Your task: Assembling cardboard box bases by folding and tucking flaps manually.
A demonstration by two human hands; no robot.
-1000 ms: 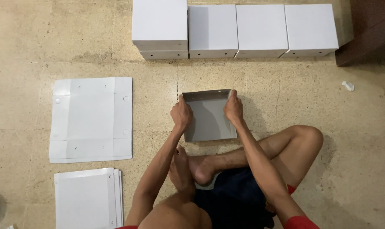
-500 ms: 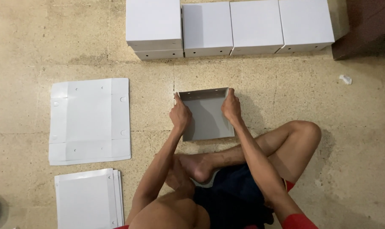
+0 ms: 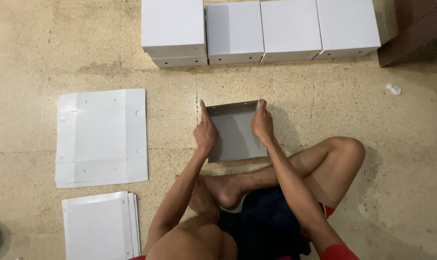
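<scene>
A half-folded white cardboard box stands open-topped on the floor in front of my crossed legs. My left hand presses its left wall, thumb pointing toward the far corner. On the right wall rests my right hand, fingers up at the far right corner. Both side walls are held upright between my hands.
A row of finished white boxes lines the far side, two stacked at its left end. One flat unfolded box sheet lies at the left, with a stack of flat sheets below it. A dark wooden object sits top right.
The view has shifted slightly. My hands stay on the box walls with almost no movement.
</scene>
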